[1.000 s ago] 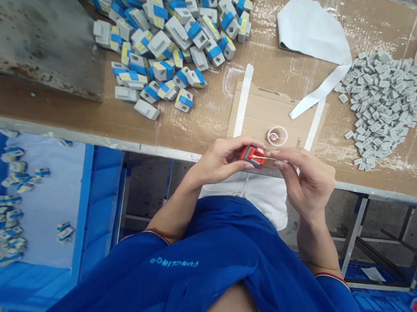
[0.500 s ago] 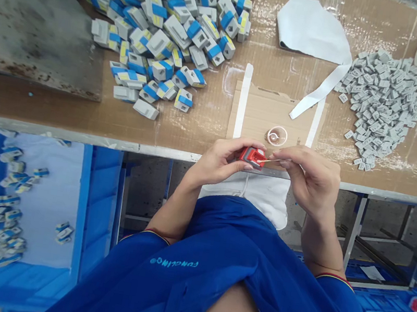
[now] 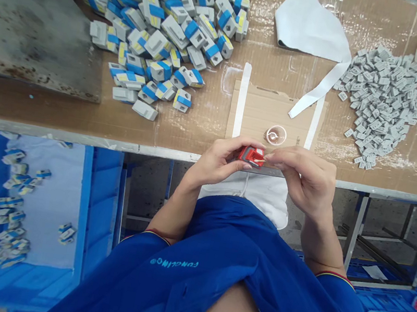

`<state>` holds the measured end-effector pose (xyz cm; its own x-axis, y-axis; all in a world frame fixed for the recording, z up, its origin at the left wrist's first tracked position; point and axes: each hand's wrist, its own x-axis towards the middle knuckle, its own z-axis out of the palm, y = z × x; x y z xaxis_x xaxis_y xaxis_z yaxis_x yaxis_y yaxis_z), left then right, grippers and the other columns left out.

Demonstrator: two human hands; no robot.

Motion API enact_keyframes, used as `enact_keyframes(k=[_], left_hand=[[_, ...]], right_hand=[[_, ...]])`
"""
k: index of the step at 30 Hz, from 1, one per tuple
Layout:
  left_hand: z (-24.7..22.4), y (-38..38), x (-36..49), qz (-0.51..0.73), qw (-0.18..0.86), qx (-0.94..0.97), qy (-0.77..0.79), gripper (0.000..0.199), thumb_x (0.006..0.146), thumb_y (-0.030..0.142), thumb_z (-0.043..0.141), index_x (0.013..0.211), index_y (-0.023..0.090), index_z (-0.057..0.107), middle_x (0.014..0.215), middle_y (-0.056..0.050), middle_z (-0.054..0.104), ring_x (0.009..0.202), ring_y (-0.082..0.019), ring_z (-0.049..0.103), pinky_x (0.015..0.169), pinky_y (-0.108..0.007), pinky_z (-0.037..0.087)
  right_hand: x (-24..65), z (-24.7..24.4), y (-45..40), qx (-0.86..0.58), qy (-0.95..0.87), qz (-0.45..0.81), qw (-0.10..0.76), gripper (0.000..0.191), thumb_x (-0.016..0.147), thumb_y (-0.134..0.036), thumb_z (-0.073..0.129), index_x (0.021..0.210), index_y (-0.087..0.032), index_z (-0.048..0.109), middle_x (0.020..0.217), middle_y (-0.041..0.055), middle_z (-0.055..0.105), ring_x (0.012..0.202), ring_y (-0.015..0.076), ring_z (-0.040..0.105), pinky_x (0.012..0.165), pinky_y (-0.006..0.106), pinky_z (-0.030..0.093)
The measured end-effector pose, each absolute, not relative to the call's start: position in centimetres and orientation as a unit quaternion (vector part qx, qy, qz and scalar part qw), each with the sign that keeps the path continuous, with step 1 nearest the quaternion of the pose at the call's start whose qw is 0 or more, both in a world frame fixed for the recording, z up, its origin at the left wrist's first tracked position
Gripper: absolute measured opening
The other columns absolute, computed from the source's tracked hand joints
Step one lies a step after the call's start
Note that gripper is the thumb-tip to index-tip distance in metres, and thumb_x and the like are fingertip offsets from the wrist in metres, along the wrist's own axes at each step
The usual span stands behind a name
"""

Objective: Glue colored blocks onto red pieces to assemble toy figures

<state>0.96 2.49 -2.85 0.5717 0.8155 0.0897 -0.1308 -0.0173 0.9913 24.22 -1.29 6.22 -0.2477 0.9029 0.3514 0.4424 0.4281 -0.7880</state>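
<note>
Over the table's front edge, my left hand (image 3: 216,161) is closed on a small red and grey plastic part (image 3: 250,155), gripped between thumb and fingers. My right hand (image 3: 309,180) pinches a thin pale stick (image 3: 259,160), whose tip reaches onto the red part; whether it touches inside a recess is too small to tell. Just beyond the hands a small round clear cup (image 3: 267,134) stands on a flat cardboard sheet (image 3: 257,108), which has white tape strips down both sides.
Grey blocks (image 3: 175,32) with blue and yellow bands are heaped at the back left, beside a stained metal box (image 3: 33,33). Small grey pieces (image 3: 382,107) lie piled at right. A white cloth (image 3: 311,27) lies behind the cardboard. A blue crate (image 3: 83,210) stands below left.
My right hand has shifted slightly left, closer to the red part, and less of the stick shows. My left hand keeps its hold nearly unmoved.
</note>
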Motion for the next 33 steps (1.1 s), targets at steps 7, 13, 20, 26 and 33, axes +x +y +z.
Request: enact_keyframes(k=[7, 13, 20, 26, 33], left_hand=[[-2.5, 2.6, 1.1, 0.371, 0.648, 0.603, 0.279, 0.046, 0.094, 0.034, 0.088, 0.138, 0.023, 0.079, 0.129, -0.011, 0.083, 0.112, -0.022, 0.081, 0.097, -0.030, 0.066], [-2.6, 2.5, 1.2, 0.387, 0.662, 0.579, 0.277, 0.048, 0.092, 0.034, 0.090, 0.136, 0.022, 0.077, 0.134, -0.012, 0.082, 0.115, -0.022, 0.082, 0.100, -0.030, 0.066], [-2.7, 2.2, 1.2, 0.402, 0.657, 0.565, 0.294, 0.044, 0.099, 0.041, 0.084, 0.137, 0.020, 0.075, 0.114, -0.008, 0.083, 0.099, -0.017, 0.081, 0.086, -0.025, 0.065], [-2.7, 1.9, 1.6, 0.427, 0.676, 0.520, 0.300, 0.048, 0.098, 0.047, 0.084, 0.135, 0.020, 0.073, 0.115, -0.009, 0.081, 0.102, -0.018, 0.081, 0.087, -0.026, 0.065], [-3.3, 2.2, 2.1, 0.445, 0.697, 0.475, 0.302, 0.060, 0.086, 0.047, 0.096, 0.131, 0.017, 0.070, 0.119, -0.014, 0.083, 0.099, -0.019, 0.084, 0.082, -0.025, 0.068]], right_hand=[[24.6, 5.8, -1.5, -0.480, -0.718, 0.266, 0.427, 0.021, 0.110, -0.023, 0.064, 0.111, -0.031, 0.084, 0.099, 0.0016, 0.088, 0.086, 0.0195, 0.083, 0.081, 0.034, 0.069], [24.8, 4.3, -0.5, -0.551, -0.631, 0.193, 0.511, 0.018, 0.110, -0.034, 0.066, 0.111, -0.030, 0.084, 0.103, 0.0063, 0.083, 0.093, 0.0245, 0.080, 0.082, 0.042, 0.068], [25.7, 2.3, 0.3, -0.569, -0.669, 0.173, 0.446, 0.028, 0.112, -0.040, 0.062, 0.127, -0.029, 0.082, 0.116, 0.0096, 0.081, 0.104, 0.0245, 0.079, 0.089, 0.042, 0.066], [27.2, 6.1, 4.1, -0.517, -0.734, 0.162, 0.410, 0.036, 0.112, -0.043, 0.060, 0.144, -0.032, 0.074, 0.124, 0.0118, 0.082, 0.107, 0.0255, 0.078, 0.088, 0.042, 0.066], [22.0, 8.3, 16.7, -0.435, -0.860, 0.207, 0.169, 0.027, 0.102, -0.024, 0.067, 0.126, -0.025, 0.079, 0.125, 0.0083, 0.078, 0.101, 0.0251, 0.075, 0.097, 0.044, 0.060]])
